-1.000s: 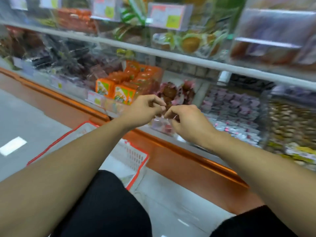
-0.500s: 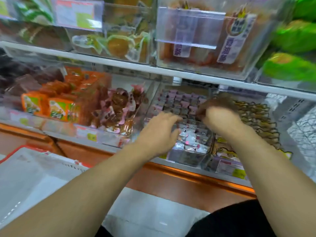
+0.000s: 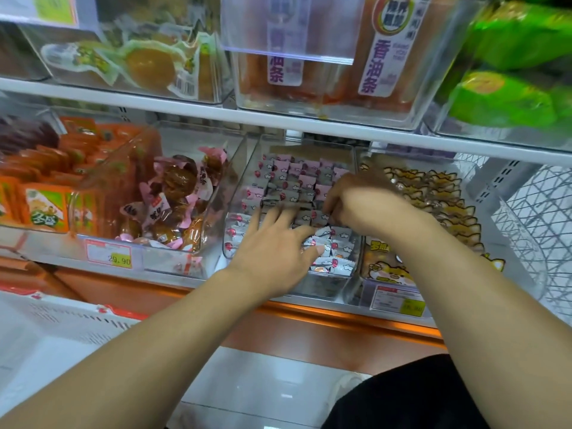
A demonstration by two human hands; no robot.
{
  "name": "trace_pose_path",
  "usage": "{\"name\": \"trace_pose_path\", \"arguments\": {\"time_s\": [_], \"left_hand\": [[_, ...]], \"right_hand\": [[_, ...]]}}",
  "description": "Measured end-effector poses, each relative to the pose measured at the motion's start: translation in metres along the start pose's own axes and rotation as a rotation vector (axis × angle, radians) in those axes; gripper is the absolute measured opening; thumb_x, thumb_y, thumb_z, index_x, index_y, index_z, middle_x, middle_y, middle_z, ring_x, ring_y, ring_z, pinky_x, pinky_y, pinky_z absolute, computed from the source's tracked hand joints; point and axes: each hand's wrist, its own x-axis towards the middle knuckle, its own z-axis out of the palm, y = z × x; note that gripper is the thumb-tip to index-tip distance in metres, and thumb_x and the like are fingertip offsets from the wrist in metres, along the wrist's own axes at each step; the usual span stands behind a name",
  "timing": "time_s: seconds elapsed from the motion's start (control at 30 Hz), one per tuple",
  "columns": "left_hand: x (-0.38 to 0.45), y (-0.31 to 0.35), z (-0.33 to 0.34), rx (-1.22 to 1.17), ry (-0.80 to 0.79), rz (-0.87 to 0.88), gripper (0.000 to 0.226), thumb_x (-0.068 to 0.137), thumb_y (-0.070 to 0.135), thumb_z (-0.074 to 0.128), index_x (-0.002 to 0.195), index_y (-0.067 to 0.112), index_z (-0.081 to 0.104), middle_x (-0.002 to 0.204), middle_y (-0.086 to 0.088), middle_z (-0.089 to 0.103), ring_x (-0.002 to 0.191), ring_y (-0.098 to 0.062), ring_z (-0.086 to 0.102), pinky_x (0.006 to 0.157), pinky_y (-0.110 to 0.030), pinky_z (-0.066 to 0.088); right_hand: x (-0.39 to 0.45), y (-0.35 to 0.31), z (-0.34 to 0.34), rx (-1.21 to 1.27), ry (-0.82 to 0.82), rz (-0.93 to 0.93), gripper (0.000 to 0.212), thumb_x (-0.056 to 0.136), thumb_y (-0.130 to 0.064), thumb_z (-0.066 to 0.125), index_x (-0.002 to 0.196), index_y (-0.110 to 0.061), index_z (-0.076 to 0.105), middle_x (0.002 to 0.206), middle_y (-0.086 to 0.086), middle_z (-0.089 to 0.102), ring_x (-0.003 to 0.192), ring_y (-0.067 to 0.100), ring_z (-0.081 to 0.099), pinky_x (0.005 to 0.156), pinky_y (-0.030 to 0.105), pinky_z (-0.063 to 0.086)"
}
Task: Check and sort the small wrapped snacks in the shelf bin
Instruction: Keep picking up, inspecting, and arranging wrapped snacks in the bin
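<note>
The white metal store shelf (image 3: 216,117) runs across in front of me, with a lower level under it that carries a row of clear plastic bins. Above it sit more clear bins, one with orange packets bearing purple labels (image 3: 325,57) and one with bright green bags (image 3: 510,72) at the right.

On the lower level, at the far left, are orange rectangular snack packs (image 3: 43,209). Next to them is a clear bin of brown snacks in pink-trimmed clear wrappers (image 3: 176,199), with a price tag reading 29.90 (image 3: 110,255) on its front. At the right is a bin of yellow-brown packets with a cartoon animal print (image 3: 433,193).

Between those two stands the clear plastic shelf bin (image 3: 240,181) I am working in, filled with small grey and pink wrapped snacks (image 3: 291,178) in rough rows, looser at the front.

My left hand (image 3: 275,252) lies flat on the front part of the pile, its fingers (image 3: 272,216) straight and slightly spread, pressing on the little packets, with the thumb pointing toward the right along the loose ones. My right hand (image 3: 365,205) is just beside it, deeper in the same bin toward its right wall, with its fingers (image 3: 332,201) curled down among the snacks; it is blurred, and I cannot tell whether they pinch one.
</note>
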Motion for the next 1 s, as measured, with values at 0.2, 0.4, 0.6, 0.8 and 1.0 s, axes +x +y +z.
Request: {"name": "trace_pose_path", "arguments": {"time_s": [0.2, 0.4, 0.6, 0.8, 1.0], "left_hand": [[-0.009, 0.002, -0.001, -0.026, 0.04, -0.002, 0.052, 0.1, 0.059, 0.038, 0.141, 0.031, 0.053, 0.156, -0.001, 0.039, 0.146, -0.023, 0.027, 0.122, -0.048, 0.016], [-0.011, -0.005, 0.001, -0.037, -0.01, 0.032, 0.056, 0.099, 0.064, 0.035, 0.144, 0.033, 0.048, 0.161, -0.001, 0.032, 0.149, -0.022, 0.021, 0.124, -0.048, 0.011], [-0.009, -0.009, 0.002, -0.052, -0.03, 0.045, 0.06, 0.098, 0.067, 0.034, 0.146, 0.033, 0.046, 0.161, -0.002, 0.031, 0.151, -0.022, 0.017, 0.124, -0.051, 0.012], [-0.007, -0.009, 0.005, -0.058, -0.016, 0.054, 0.06, 0.098, 0.067, 0.035, 0.144, 0.032, 0.048, 0.159, -0.002, 0.034, 0.149, -0.023, 0.02, 0.123, -0.052, 0.014], [-0.004, -0.007, 0.003, -0.041, 0.007, 0.07, 0.056, 0.099, 0.062, 0.035, 0.14, 0.027, 0.05, 0.155, -0.001, 0.039, 0.146, -0.023, 0.025, 0.121, -0.049, 0.017]], "right_hand": [[0.009, -0.004, 0.015, -0.097, 0.019, -0.004, 0.029, 0.088, -0.022, 0.072, 0.112, -0.038, 0.072, 0.119, -0.007, 0.071, 0.11, 0.022, 0.065, 0.11, 0.037, 0.038], [0.016, -0.005, 0.019, 0.017, 0.061, 0.047, 0.014, 0.089, -0.028, 0.071, 0.079, -0.036, 0.072, 0.101, -0.016, 0.071, 0.102, 0.017, 0.065, 0.111, 0.04, 0.034], [0.007, 0.016, 0.006, 0.21, 0.086, 0.018, 0.016, 0.099, -0.028, 0.061, 0.092, -0.039, 0.071, 0.108, -0.018, 0.069, 0.12, 0.018, 0.056, 0.117, 0.044, 0.022], [0.0, 0.009, -0.003, -0.059, 0.01, -0.062, 0.015, 0.093, -0.023, 0.065, 0.095, -0.034, 0.076, 0.104, -0.014, 0.073, 0.109, 0.019, 0.059, 0.109, 0.038, 0.038], [-0.003, -0.017, 0.006, -0.399, -0.152, -0.11, 0.016, 0.096, -0.007, 0.053, 0.085, -0.017, 0.048, 0.07, 0.0, 0.04, 0.067, 0.019, 0.041, 0.079, 0.035, 0.03]]}}
